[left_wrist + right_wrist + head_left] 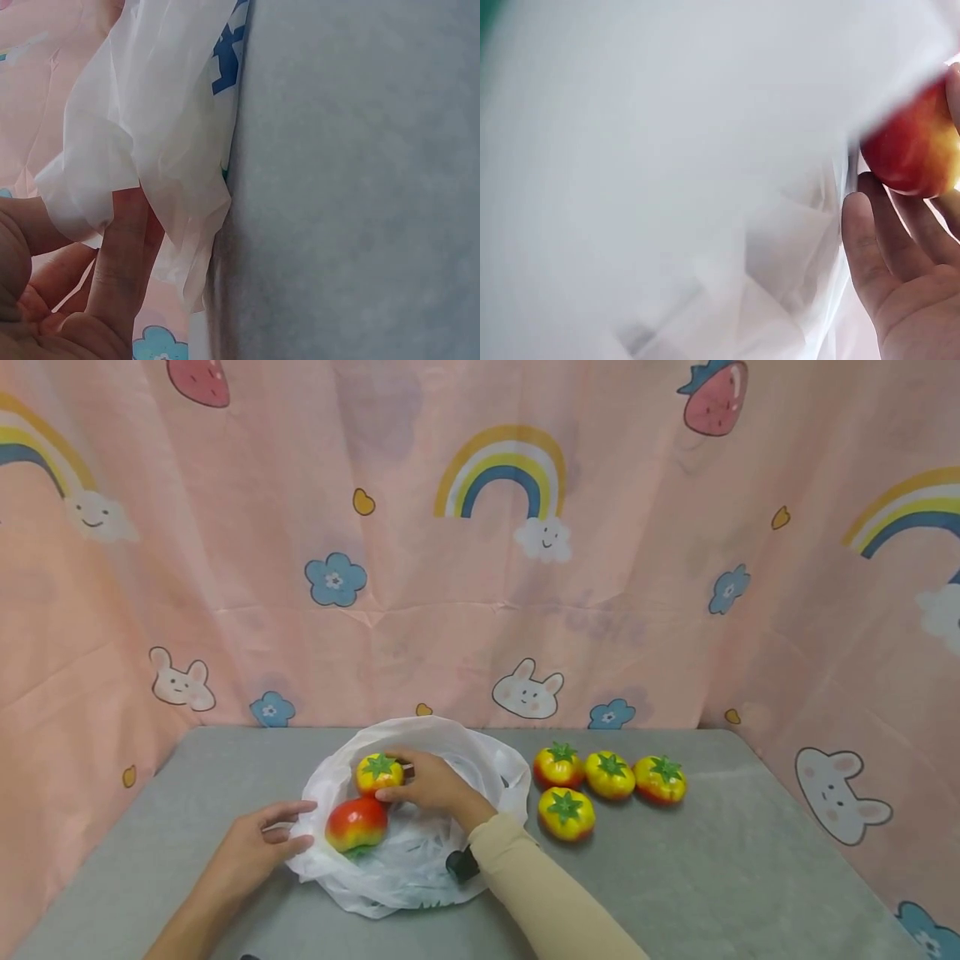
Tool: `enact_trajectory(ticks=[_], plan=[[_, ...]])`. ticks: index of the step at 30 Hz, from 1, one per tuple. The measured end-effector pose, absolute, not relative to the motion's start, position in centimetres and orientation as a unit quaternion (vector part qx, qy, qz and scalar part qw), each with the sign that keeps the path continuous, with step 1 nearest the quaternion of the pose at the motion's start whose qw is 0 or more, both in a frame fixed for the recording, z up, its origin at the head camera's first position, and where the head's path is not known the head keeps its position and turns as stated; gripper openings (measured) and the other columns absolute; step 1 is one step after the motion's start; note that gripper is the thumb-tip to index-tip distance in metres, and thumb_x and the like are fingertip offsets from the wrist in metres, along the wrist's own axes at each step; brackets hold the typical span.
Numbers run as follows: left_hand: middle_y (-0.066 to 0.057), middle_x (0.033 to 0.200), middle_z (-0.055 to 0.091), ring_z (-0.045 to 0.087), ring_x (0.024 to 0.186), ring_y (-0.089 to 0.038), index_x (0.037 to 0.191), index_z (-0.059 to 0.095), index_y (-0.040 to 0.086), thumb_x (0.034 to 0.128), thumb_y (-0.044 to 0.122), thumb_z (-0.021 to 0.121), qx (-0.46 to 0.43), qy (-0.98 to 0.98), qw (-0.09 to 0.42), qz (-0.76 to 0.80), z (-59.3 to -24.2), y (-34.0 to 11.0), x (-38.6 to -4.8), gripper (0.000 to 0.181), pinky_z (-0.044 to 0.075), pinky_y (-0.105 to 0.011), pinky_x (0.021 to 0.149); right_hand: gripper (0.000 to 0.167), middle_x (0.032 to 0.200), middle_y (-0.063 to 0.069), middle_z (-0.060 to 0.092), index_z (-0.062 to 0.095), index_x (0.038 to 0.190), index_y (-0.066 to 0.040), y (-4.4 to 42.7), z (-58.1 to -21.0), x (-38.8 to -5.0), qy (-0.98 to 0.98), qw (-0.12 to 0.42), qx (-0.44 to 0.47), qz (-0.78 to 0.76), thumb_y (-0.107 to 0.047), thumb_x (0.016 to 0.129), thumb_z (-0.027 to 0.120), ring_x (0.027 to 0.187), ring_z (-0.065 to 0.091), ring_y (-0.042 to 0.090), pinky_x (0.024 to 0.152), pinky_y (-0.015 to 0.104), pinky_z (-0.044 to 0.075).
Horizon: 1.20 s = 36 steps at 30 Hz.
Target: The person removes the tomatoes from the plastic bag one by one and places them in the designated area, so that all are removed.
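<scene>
Right wrist view: white bag (780, 300) blurred; fruit (911, 142) and my right hand (916, 281) ran off edge. Left wrist view: my left hand (82, 277) got cropped, blue print (226, 66) unreadable.

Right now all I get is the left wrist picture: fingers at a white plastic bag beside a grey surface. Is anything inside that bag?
Observer: Yes. The head view shows a red-and-yellow fruit lying within the open plastic bag.
Operator: Oh, lovely! And what's the other hand up to?
Observer: The right hand has its thumb and fingers about a second fruit, its green leaves facing up.
Operator: Are there any more of those around?
Observer: Four similar fruits sit on the grey table, to the right of the bag.
</scene>
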<state>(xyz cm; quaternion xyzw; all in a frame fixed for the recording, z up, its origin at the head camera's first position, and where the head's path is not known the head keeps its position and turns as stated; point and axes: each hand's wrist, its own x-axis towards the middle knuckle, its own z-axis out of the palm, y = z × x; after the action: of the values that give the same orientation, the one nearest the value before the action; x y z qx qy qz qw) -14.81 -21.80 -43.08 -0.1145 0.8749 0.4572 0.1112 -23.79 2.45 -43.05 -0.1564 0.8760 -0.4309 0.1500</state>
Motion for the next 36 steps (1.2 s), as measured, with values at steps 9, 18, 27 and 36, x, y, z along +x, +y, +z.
enact_trajectory(ticks=[9,18,27,36], plan=[[-0.029,0.150,0.041,0.051,0.128,-0.049,0.143,0.054,0.016,0.0885,0.028,0.076,-0.107,0.877,0.116,0.454,-43.0,-22.0,-14.8,0.060,0.051,-0.051,0.100,0.065,0.135,-0.001,0.060,0.055,0.141,-0.021,3.7,-42.2,-23.1,0.868,0.128,-0.162,-0.451,-0.036,0.083,0.080,0.118,0.060,0.023,0.100,0.041,0.056],[-0.029,0.149,0.042,0.051,0.128,-0.049,0.143,0.054,0.015,0.0881,0.029,0.076,-0.100,0.879,0.106,0.453,-42.9,-21.9,-14.7,0.061,0.052,-0.050,0.099,0.065,0.136,-0.002,0.059,0.054,0.142,-0.024,5.5,-40.3,-21.3,0.877,0.095,-0.167,-0.441,-0.039,0.083,0.079,0.117,0.060,0.022,0.094,0.039,0.059],[-0.029,0.148,0.043,0.051,0.128,-0.050,0.143,0.054,0.015,0.0877,0.029,0.076,-0.102,0.880,0.108,0.452,-43.0,-21.7,-14.8,0.061,0.053,-0.050,0.097,0.066,0.136,0.001,0.058,0.052,0.144,-0.024,8.0,-38.2,-18.9,0.873,0.080,-0.175,-0.448,-0.039,0.085,0.078,0.115,0.059,0.024,0.091,0.039,0.060],[-0.029,0.149,0.042,0.049,0.130,-0.051,0.144,0.053,0.015,0.0878,0.029,0.076,-0.107,0.878,0.114,0.452,-42.9,-21.7,-14.8,0.062,0.052,-0.050,0.097,0.067,0.137,0.002,0.059,0.052,0.144,-0.025,10.3,-37.8,-16.5,0.876,0.067,-0.167,-0.448,-0.041,0.084,0.078,0.109,0.061,0.022,0.093,0.038,0.059]])
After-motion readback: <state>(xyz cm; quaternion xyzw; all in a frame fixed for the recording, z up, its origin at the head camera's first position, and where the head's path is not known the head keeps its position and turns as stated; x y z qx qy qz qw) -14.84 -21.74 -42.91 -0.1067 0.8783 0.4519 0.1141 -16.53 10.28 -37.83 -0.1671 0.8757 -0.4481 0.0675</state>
